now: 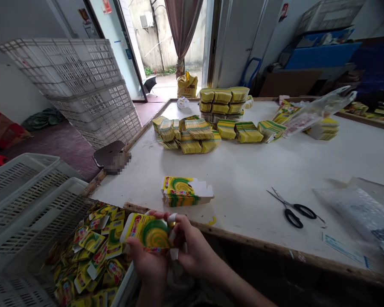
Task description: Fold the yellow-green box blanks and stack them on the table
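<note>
Both hands hold one small yellow-and-green printed carton (149, 232) below the table's front edge. My left hand (147, 262) grips it from underneath, thumb on its lower left side. My right hand (192, 247) pinches its right end, where a white flap sticks out. Just beyond, on the white table (259, 170), lies a short stack of flat cartons (185, 192) of the same print. To the left, a white plastic crate (28, 213) holds several folded cartons (92, 260).
Bundles of flat cartons (192, 134) are piled mid-table, with a taller stack (222, 100) behind. Black scissors (292, 209) lie to the right, near clear plastic bags (358, 211). Stacked white crates (80, 85) lean at the left. An open doorway (166, 47) lies beyond.
</note>
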Tool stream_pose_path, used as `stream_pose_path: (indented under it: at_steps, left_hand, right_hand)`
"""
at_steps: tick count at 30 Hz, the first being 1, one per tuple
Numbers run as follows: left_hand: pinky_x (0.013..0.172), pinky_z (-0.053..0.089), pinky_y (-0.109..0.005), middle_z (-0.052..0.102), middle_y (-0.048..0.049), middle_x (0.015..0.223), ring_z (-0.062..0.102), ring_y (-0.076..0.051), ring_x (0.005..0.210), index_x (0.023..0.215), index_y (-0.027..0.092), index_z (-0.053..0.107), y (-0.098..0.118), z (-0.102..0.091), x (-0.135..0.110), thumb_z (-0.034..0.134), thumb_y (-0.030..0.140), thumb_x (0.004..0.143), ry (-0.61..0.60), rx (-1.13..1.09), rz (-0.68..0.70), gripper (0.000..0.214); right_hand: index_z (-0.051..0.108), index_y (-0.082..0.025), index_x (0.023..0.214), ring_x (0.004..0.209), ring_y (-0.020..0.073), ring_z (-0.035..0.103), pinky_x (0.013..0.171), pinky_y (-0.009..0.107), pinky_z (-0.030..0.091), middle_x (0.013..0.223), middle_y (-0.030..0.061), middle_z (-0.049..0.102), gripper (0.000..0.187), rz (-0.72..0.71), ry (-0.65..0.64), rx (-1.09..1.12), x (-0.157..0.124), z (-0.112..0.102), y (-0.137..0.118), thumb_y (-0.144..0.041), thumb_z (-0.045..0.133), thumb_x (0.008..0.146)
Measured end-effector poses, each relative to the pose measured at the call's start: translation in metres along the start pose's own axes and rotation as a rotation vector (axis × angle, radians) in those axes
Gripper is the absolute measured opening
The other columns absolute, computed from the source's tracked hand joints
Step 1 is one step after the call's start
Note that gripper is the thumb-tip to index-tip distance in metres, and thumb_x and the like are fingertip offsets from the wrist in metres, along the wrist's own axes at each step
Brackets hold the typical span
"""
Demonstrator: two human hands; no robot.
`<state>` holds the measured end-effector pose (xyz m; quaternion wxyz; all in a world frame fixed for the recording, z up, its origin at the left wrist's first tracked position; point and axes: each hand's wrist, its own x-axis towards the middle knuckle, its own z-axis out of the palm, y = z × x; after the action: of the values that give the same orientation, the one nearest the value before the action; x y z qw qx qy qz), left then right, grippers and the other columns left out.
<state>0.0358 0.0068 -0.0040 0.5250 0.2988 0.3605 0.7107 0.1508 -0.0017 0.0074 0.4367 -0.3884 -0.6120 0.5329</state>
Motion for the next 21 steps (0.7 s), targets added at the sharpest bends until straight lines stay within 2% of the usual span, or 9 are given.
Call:
stream_pose_path:
  at_steps: [2, 4, 6, 8, 11, 14, 16, 21]
  left_hand:
    - [0.068, 0.055, -0.029, 0.059, -0.0010, 0.073, 0.060, -0.016, 0.069, 0.083, 0.020, 0.062, 0.006, 0.011, 0.002, 0.043, 0.072, 0.081, 0.125, -0.165, -0.030, 0.055]
    - [0.061, 0.052, -0.023, 0.052, 0.0032, 0.066, 0.053, -0.012, 0.060, 0.074, 0.020, 0.059, 0.007, 0.016, 0.004, 0.060, 0.075, 0.067, 0.220, -0.226, -0.077, 0.055]
    - [0.058, 0.052, -0.022, 0.054, 0.0041, 0.065, 0.053, -0.011, 0.059, 0.076, 0.020, 0.062, 0.003, 0.015, 0.003, 0.070, 0.078, 0.051, 0.286, -0.226, -0.150, 0.063]
    - [0.062, 0.054, -0.025, 0.062, 0.0019, 0.071, 0.059, -0.015, 0.064, 0.084, 0.021, 0.067, -0.003, 0.013, 0.000, 0.071, 0.080, 0.043, 0.298, -0.221, -0.220, 0.072]
    - [0.069, 0.057, -0.030, 0.071, -0.0027, 0.084, 0.067, -0.020, 0.075, 0.095, 0.022, 0.071, -0.011, 0.010, -0.006, 0.074, 0.075, 0.049, 0.215, -0.175, -0.304, 0.069]
    - [0.072, 0.056, -0.027, 0.075, -0.0046, 0.089, 0.070, -0.019, 0.079, 0.095, 0.021, 0.074, -0.017, 0.008, -0.009, 0.081, 0.052, 0.062, 0.167, -0.069, -0.349, 0.046]
    - [0.072, 0.056, -0.025, 0.077, -0.0044, 0.089, 0.071, -0.018, 0.079, 0.092, 0.020, 0.075, -0.020, 0.004, -0.010, 0.083, 0.042, 0.064, 0.185, 0.000, -0.327, 0.037]
    - [0.070, 0.054, -0.018, 0.077, 0.0003, 0.086, 0.069, -0.012, 0.075, 0.091, 0.020, 0.076, -0.024, -0.006, -0.012, 0.081, 0.037, 0.069, 0.191, 0.154, -0.252, 0.028]
  right_hand:
    - [0.047, -0.023, 0.119, 0.071, 0.0126, 0.048, 0.061, 0.022, 0.041, 0.082, -0.0043, 0.051, 0.058, 0.050, -0.030, 0.109, -0.007, 0.009, 0.000, -0.003, 0.063, 0.067]
    - [0.052, -0.022, 0.113, 0.073, 0.0131, 0.047, 0.064, 0.022, 0.040, 0.082, -0.0046, 0.052, 0.058, 0.079, -0.047, 0.141, -0.009, 0.012, 0.003, -0.006, 0.073, 0.062]
    - [0.057, -0.022, 0.107, 0.072, 0.0130, 0.047, 0.064, 0.023, 0.039, 0.080, -0.0050, 0.053, 0.052, 0.104, -0.012, 0.165, -0.008, 0.009, 0.005, -0.007, 0.075, 0.060]
    - [0.060, -0.022, 0.103, 0.072, 0.0133, 0.049, 0.065, 0.023, 0.040, 0.079, -0.0044, 0.056, 0.042, 0.139, 0.051, 0.247, -0.005, 0.001, 0.007, -0.010, 0.073, 0.065]
    - [0.062, -0.021, 0.102, 0.078, 0.0144, 0.055, 0.071, 0.025, 0.042, 0.086, -0.0015, 0.062, 0.032, 0.182, 0.099, 0.467, -0.001, -0.014, 0.008, -0.022, 0.075, 0.072]
    - [0.064, -0.019, 0.100, 0.079, 0.0137, 0.058, 0.073, 0.024, 0.044, 0.087, 0.0003, 0.066, 0.034, 0.224, 0.100, 0.657, 0.000, -0.027, 0.008, -0.033, 0.079, 0.073]
    - [0.065, -0.018, 0.098, 0.076, 0.0129, 0.059, 0.071, 0.023, 0.044, 0.084, 0.0007, 0.067, 0.036, 0.254, 0.101, 0.737, -0.001, -0.030, 0.009, -0.036, 0.081, 0.072]
    - [0.064, -0.017, 0.084, 0.067, 0.0092, 0.055, 0.064, 0.020, 0.041, 0.076, -0.0017, 0.066, 0.029, 0.252, 0.143, 0.793, -0.005, -0.025, 0.012, -0.033, 0.083, 0.069]
